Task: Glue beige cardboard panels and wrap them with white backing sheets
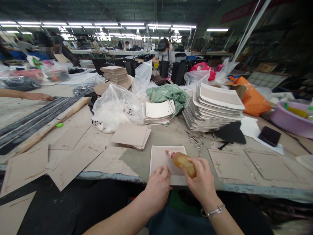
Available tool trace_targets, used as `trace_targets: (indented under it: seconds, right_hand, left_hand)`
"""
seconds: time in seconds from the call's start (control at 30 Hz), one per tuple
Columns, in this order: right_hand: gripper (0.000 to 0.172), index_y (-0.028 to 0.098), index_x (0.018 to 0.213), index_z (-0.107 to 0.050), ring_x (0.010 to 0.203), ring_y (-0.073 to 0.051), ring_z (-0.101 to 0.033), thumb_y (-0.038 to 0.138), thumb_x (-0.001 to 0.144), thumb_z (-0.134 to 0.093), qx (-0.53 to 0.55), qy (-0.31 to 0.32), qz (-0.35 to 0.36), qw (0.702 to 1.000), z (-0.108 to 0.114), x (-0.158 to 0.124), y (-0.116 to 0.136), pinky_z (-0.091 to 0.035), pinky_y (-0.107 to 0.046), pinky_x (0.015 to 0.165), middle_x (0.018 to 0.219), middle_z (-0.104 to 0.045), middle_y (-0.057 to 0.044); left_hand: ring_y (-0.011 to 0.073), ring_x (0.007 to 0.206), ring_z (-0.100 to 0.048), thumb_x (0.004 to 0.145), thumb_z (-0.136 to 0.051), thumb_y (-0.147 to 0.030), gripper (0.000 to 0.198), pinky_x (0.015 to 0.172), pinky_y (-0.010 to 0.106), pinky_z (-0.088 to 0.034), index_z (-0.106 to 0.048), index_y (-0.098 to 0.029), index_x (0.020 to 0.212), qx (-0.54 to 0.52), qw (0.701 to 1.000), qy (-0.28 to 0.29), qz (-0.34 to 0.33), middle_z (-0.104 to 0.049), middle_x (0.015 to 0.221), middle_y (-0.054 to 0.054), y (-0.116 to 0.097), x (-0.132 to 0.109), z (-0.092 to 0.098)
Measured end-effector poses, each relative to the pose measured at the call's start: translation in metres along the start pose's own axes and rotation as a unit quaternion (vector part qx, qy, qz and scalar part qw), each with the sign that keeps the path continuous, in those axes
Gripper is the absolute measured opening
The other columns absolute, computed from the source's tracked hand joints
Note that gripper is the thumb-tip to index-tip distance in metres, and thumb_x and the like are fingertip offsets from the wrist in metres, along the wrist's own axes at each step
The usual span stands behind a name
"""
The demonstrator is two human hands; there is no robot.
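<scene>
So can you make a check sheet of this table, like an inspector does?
Surface: table covered with stained cardboard sheets.
Job's things: white card at the near edge; bottle with its red tip on the card.
Clutter: scissors, stack of cards, plastic bag, phone, basin.
Hands: left hand presses on the card; right hand grips the bottle.
Cables: nothing seen.
Surroundings: another person's hand at far left; people at far tables; strip lights overhead.
</scene>
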State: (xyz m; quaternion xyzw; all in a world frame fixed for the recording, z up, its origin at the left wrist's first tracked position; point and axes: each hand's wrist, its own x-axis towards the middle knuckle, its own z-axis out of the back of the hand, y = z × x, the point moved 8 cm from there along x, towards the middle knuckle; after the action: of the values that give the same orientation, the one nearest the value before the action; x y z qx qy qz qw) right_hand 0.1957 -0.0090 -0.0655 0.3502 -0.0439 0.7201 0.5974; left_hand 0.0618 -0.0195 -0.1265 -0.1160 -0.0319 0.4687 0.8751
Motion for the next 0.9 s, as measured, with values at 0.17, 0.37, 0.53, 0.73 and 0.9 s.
trace_targets:
  seconds: [0.17, 0.37, 0.53, 0.73, 0.9]
  right_hand:
    - [0.025, 0.021, 0.108, -0.048, 0.083, -0.02, -0.054, 0.031, 0.085, -0.052, 0.061, 0.029, 0.025, 0.997, -0.023, 0.002, 0.025, -0.052, -0.032, 0.065, 0.099, -0.046, -0.009]
    - [0.026, 0.021, 0.108, -0.048, 0.085, -0.02, -0.054, 0.03, 0.084, -0.052, 0.062, 0.021, 0.029, 0.997, -0.022, 0.002, 0.023, -0.051, -0.031, 0.065, 0.099, -0.046, -0.009]
    - [0.025, 0.022, 0.105, -0.051, 0.084, -0.021, -0.054, 0.034, 0.083, -0.055, 0.009, -0.007, 0.006, 1.0, -0.002, 0.002, 0.0, -0.051, -0.032, 0.064, 0.097, -0.048, -0.008]
    - [0.025, 0.021, 0.106, -0.05, 0.084, -0.021, -0.055, 0.034, 0.084, -0.054, 0.043, 0.012, 0.013, 0.999, -0.017, 0.003, 0.012, -0.051, -0.032, 0.065, 0.097, -0.048, -0.008]
    - [0.026, 0.022, 0.108, -0.051, 0.083, -0.019, -0.056, 0.03, 0.083, -0.054, 0.092, 0.043, 0.022, 0.995, -0.034, 0.004, 0.03, -0.051, -0.03, 0.064, 0.1, -0.049, -0.008]
  left_hand:
    - [0.0287, 0.116, -0.042, 0.081, -0.056, -0.028, 0.049, 0.098, 0.04, -0.039, -0.048, -0.012, 0.127, -0.031, 0.999, -0.029, 0.002, -0.048, 0.127, 0.014, 0.0, -0.001, 0.003]
    - [0.0285, 0.116, -0.042, 0.08, -0.059, -0.031, 0.053, 0.099, 0.039, -0.039, -0.047, -0.011, 0.128, -0.042, 0.999, -0.017, 0.009, -0.047, 0.129, 0.015, 0.001, -0.001, 0.005]
    - [0.0308, 0.117, -0.041, 0.083, -0.055, -0.033, 0.046, 0.098, 0.04, -0.039, -0.053, -0.008, 0.122, -0.011, 1.0, 0.008, 0.003, -0.046, 0.13, 0.017, -0.002, 0.0, 0.003]
    - [0.0302, 0.119, -0.04, 0.081, -0.058, -0.033, 0.051, 0.099, 0.042, -0.039, -0.049, -0.011, 0.126, -0.027, 1.0, -0.005, 0.012, -0.045, 0.13, 0.017, 0.0, 0.0, 0.001]
    - [0.028, 0.115, -0.042, 0.084, -0.051, -0.026, 0.047, 0.098, 0.041, -0.039, -0.047, -0.014, 0.129, -0.052, 0.999, -0.005, 0.006, -0.048, 0.128, 0.013, -0.001, 0.001, 0.004]
